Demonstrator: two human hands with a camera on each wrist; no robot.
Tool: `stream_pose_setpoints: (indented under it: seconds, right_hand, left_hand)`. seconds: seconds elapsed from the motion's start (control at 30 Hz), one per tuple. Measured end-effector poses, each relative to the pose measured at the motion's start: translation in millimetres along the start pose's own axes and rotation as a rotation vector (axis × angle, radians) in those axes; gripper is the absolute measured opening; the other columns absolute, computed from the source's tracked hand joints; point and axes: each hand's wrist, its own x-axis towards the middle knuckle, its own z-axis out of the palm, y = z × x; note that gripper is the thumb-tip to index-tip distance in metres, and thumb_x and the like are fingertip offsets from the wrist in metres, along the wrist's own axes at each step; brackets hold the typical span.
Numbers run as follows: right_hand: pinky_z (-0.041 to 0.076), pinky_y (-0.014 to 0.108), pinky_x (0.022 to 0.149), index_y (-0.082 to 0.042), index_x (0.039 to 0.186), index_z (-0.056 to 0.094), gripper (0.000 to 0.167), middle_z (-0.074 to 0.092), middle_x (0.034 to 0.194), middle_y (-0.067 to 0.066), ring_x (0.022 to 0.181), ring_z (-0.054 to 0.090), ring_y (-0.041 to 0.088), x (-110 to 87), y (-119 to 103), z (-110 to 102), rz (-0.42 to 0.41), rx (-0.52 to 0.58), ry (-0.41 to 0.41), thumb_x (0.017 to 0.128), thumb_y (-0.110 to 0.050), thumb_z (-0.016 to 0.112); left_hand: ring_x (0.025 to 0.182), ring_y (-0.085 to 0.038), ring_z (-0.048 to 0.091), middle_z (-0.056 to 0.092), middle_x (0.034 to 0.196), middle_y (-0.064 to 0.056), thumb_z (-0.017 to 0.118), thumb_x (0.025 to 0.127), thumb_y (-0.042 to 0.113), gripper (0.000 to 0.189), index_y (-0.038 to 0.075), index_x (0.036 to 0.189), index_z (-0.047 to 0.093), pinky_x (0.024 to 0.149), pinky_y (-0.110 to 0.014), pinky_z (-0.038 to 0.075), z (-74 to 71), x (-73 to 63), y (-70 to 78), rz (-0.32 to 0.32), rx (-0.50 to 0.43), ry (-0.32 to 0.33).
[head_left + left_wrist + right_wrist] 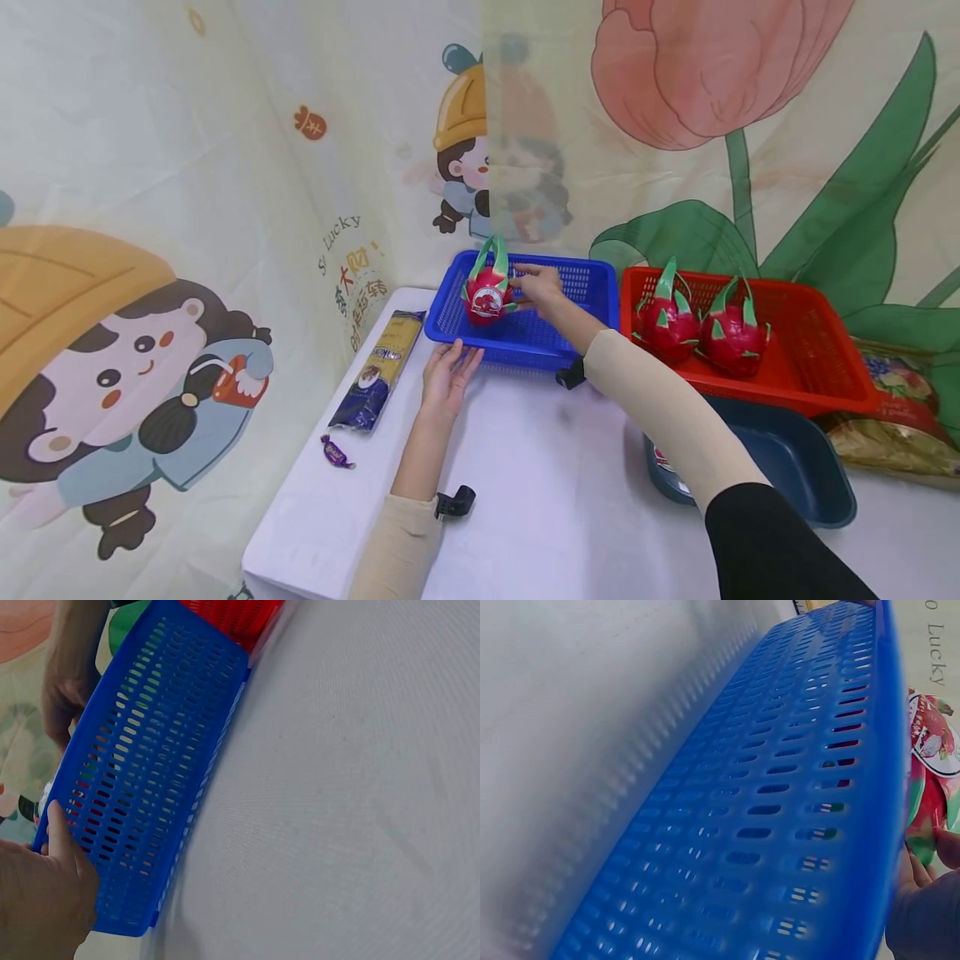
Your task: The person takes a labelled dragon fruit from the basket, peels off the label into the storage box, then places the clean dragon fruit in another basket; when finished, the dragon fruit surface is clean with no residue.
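Near the far left corner of the counter, a fruit is in the blue basket. The right hand holds the fruit's side in its fingers, and the left hand holds the basket's near rim. To do this well, keep the basket still, hold the round part softly and go slowly (the green tips look easy to snap). Now count: three fruits, this one and two more fruits in the red basket by the far edge; two baskets; one tub; one bag; one pack and one candy by the left edge.
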Motion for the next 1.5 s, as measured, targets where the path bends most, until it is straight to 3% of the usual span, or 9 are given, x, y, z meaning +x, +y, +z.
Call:
stream_pose_setpoints:
  seconds: [0.17,0.4,0.57,0.93,1.2,1.5]
  right_hand:
    - [0.064,0.049,0.085,-0.018,0.146,0.063,0.045,0.069,0.131,0.017,0.083,0.078,0.03,-8.8,-2,-9,-0.004,-0.01,0.004,0.101,-0.015,0.07]
    - [0.066,0.04,0.07,-0.018,0.146,0.063,0.045,0.07,0.129,0.017,0.076,0.076,0.026,-24.2,-5,-22,-0.015,0.004,0.016,0.101,-0.015,0.07]
    - [0.064,0.035,0.062,-0.018,0.146,0.063,0.047,0.07,0.129,0.019,0.075,0.077,0.023,-35.3,-8,-32,-0.038,0.023,0.013,0.1,-0.015,0.072]
    - [0.065,0.033,0.066,-0.016,0.149,0.059,0.05,0.069,0.131,0.022,0.086,0.079,0.027,-57.5,-16,-61,-0.086,0.073,0.006,0.101,-0.018,0.072]
    - [0.065,0.033,0.072,-0.018,0.149,0.059,0.05,0.068,0.132,0.02,0.092,0.078,0.028,-77.0,-20,-82,-0.1,0.066,0.002,0.101,-0.022,0.072]
    - [0.065,0.034,0.077,-0.022,0.151,0.057,0.052,0.068,0.134,0.018,0.093,0.078,0.025,-105.6,-21,-105,-0.121,0.034,-0.024,0.102,-0.025,0.071]
  left_hand:
    - [0.134,-0.041,0.051,0.047,0.137,-0.025,0.056,0.106,0.001,0.014,0.0,0.119,0.049,0.098,-0.041,0.06,0.6,-0.1,-1.0,0.0,-0.016,0.003]
    - [0.124,-0.037,0.057,0.053,0.123,-0.019,0.056,0.106,0.001,0.013,0.001,0.117,0.05,0.097,-0.042,0.06,0.5,0.5,0.4,-0.007,-0.036,0.022]
    - [0.131,-0.039,0.053,0.052,0.125,-0.02,0.055,0.106,0.0,0.011,0.001,0.116,0.05,0.098,-0.042,0.06,0.3,-1.1,2.2,-0.009,-0.037,0.014]
    - [0.134,-0.039,0.051,0.051,0.127,-0.019,0.055,0.106,0.0,0.01,0.001,0.114,0.049,0.1,-0.041,0.059,-0.6,-1.1,2.8,-0.015,-0.041,-0.011]
    - [0.145,-0.042,0.04,0.048,0.134,-0.021,0.054,0.106,-0.001,0.009,0.001,0.113,0.049,0.101,-0.041,0.058,-0.3,-0.2,2.4,-0.025,-0.054,-0.025]
    - [0.144,-0.041,0.041,0.048,0.136,-0.021,0.054,0.107,0.002,0.011,0.001,0.116,0.049,0.103,-0.04,0.057,1.1,-2.0,-0.7,-0.026,-0.048,-0.036]
